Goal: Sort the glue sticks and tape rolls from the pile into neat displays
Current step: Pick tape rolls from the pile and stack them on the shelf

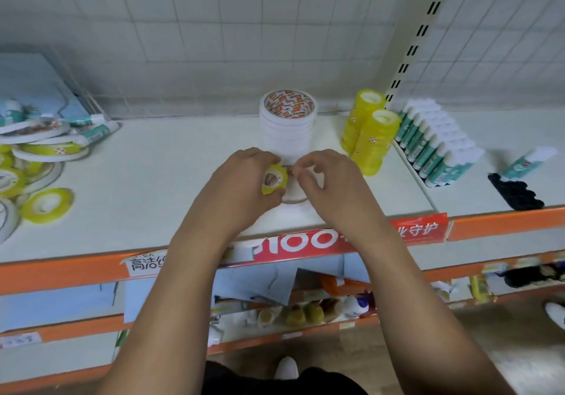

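Left hand [241, 188] grips a yellow tape roll [274, 179], right hand [331, 188] curled over a flat white tape roll [294, 196], grip unclear, white tape stack [287, 128] just behind

1. The left hand [241, 186] grips a small yellow tape roll [274, 179].
2. The right hand [324, 180] curls over a flat white tape roll [295, 195]; whether it grips the roll is unclear.
3. Just behind stands a white roll stack [287, 131]. To its right are yellow roll stacks [371, 141], then glue sticks [434, 147].
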{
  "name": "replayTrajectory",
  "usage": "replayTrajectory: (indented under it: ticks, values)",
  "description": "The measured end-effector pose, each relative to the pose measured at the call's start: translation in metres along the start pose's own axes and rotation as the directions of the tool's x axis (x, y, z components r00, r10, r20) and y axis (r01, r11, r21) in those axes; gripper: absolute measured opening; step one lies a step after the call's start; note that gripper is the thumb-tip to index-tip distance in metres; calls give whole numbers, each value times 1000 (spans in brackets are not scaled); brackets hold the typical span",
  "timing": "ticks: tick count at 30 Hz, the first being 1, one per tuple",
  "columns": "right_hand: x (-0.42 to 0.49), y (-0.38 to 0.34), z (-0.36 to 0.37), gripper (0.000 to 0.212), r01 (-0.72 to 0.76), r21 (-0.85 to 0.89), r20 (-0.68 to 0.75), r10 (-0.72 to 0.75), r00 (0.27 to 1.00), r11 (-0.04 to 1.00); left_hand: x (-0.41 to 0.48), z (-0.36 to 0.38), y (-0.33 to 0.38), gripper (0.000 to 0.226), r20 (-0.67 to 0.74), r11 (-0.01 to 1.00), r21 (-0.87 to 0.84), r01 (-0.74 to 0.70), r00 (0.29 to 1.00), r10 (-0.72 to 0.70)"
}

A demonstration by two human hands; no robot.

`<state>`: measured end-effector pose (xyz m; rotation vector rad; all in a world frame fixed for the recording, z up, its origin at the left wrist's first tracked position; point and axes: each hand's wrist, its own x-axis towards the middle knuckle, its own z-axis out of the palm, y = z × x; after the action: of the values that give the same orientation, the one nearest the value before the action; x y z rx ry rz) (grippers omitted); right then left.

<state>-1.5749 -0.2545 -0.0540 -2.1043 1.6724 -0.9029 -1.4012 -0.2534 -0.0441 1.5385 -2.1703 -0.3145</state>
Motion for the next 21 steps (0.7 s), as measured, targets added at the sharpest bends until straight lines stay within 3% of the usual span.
replayTrajectory:
  ticks: [3, 14, 21]
  values:
    - [-4, -2, -5, 12, -99, 124, 21, 97, 995, 987, 1, 6, 16, 57, -2, 999, -33, -36, 999, 36]
    - [-25, 24, -41, 9, -281, 125, -60, 290, 955, 952, 15, 21, 44, 58, 135, 983, -143, -112, 982, 131]
    - [-39, 31, -55, 50, -277, 117, -10, 280, 960, 954, 23, 36, 60, 51, 89, 979, -184, -92, 990, 110]
